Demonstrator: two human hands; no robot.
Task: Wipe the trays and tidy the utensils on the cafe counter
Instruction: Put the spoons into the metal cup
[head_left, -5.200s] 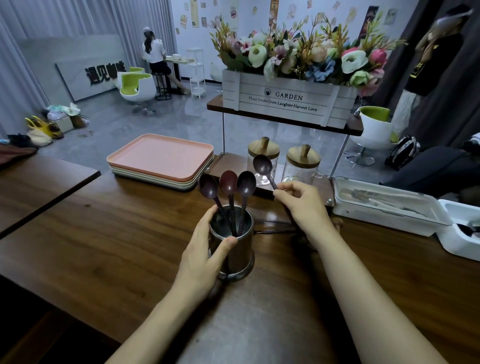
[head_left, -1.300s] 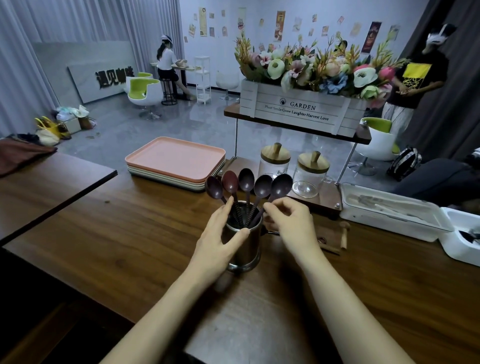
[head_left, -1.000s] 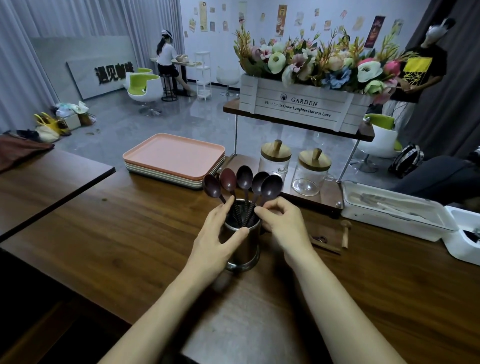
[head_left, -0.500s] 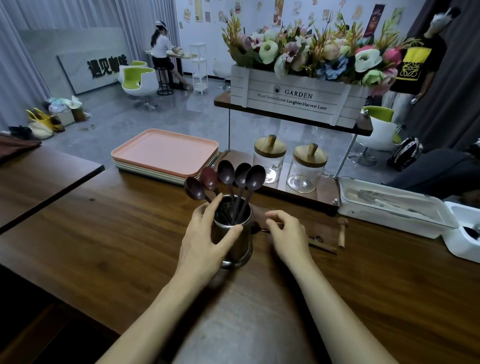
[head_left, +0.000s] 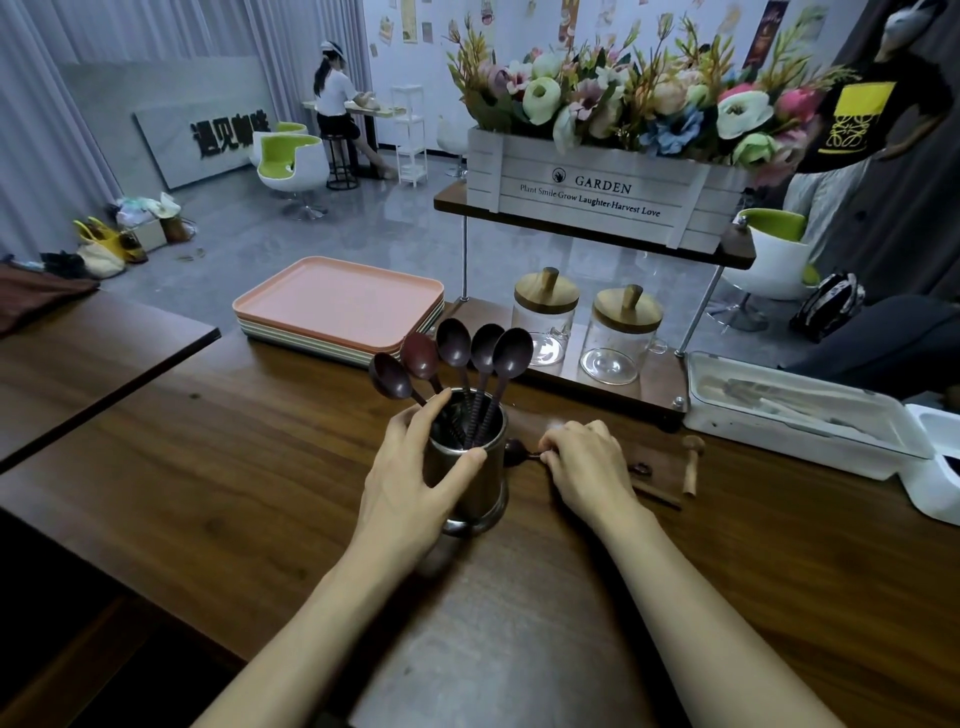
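We're in the utensil half of the job, the spoon-gathering step. The left hand (head_left: 415, 467) wraps the metal cup (head_left: 492, 467), thumb across the front and fingers round the far side, steadying it on the wooden surface (head_left: 260, 467). Five dark spoons (head_left: 453, 340) stand fanned out of it, bowls up. Just beside the cup, the right hand (head_left: 587, 467) is down low, fingers curled and pinching the handle of a loose spoon (head_left: 514, 451) that lies flat, its bowl almost touching the cup's side.

The next move, I'd say, calls for lifting that spoon, turning it handle-down and threading it in among the five without knocking them. More small wooden pieces (head_left: 691, 465) wait to the right. The stacked trays (head_left: 337, 306) sit well back on the left, and nothing here shows whether they are wiped.

Compared with five seconds ago: the cup held three spoons then, with a fourth in the right hand. A second ago the fifth was going in. Half a second ago the right hand was reaching for the surface, and now it has its pinch.
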